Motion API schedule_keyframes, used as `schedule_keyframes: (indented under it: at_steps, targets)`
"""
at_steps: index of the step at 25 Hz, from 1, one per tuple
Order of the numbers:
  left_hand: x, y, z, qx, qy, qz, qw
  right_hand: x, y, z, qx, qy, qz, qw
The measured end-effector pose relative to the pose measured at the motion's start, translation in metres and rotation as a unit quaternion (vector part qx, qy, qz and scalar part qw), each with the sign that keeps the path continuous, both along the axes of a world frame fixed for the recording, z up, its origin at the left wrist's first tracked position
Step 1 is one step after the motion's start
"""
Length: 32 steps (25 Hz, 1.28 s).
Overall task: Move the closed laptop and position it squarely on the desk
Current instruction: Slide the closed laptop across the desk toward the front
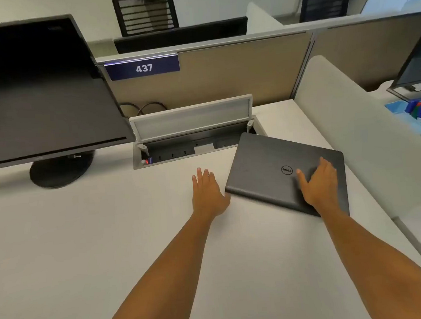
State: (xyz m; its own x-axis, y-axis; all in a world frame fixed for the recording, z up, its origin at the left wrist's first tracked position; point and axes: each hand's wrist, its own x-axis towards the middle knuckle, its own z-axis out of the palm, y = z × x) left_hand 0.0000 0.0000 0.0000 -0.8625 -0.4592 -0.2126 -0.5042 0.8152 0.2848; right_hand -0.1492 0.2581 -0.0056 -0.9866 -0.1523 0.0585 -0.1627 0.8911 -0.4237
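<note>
White desk (109, 228) in cubicle 437; closed laptop (267, 165) skewed under flat, spread right hand (319, 185), ungripped; left hand (208, 193) open, empty, thumb at corner; beyond fingertips, open cable well (193, 145): likely snag.

Dark grey laptop (274, 166) is lying on the off-white tabletop (85, 230); black monitor (37, 89), navy "437" sign (142, 68), tan partition (236, 75).
</note>
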Motion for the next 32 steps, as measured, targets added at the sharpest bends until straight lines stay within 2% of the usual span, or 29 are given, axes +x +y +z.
schedule_keyframes:
  at_steps: [5, 8, 11, 15, 18, 25, 30, 32]
  targets:
    - [-0.027, 0.016, 0.002, 0.158, 0.041, 0.033, 0.986, -0.01, 0.018, -0.004, -0.011, -0.023, -0.159, 0.987]
    - [-0.046, 0.027, 0.007, 0.222, 0.015, 0.058, 0.973, -0.008, 0.018, -0.01, -0.038, -0.043, -0.214, 0.975]
    - [-0.065, 0.026, 0.01, 0.229, -0.013, 0.095, 0.969, -0.015, 0.019, -0.012, -0.046, -0.054, -0.242, 0.968]
    - [-0.082, 0.023, 0.013, 0.242, -0.034, 0.124, 0.962, -0.022, 0.017, -0.008, -0.012, -0.066, -0.274, 0.96]
    - [-0.093, 0.028, 0.014, 0.26, -0.039, 0.158, 0.952, -0.034, 0.014, -0.003, -0.013, -0.104, -0.31, 0.945]
    - [-0.11, 0.036, 0.021, 0.311, -0.017, 0.293, 0.904, -0.062, 0.019, 0.005, -0.064, -0.174, -0.382, 0.905]
    - [-0.111, 0.024, 0.021, 0.41, 0.019, 0.34, 0.846, -0.062, 0.022, 0.007, -0.062, -0.182, -0.368, 0.91]
    - [-0.107, 0.022, 0.018, 0.423, 0.027, 0.351, 0.835, -0.059, 0.021, 0.006, -0.055, -0.175, -0.363, 0.914]
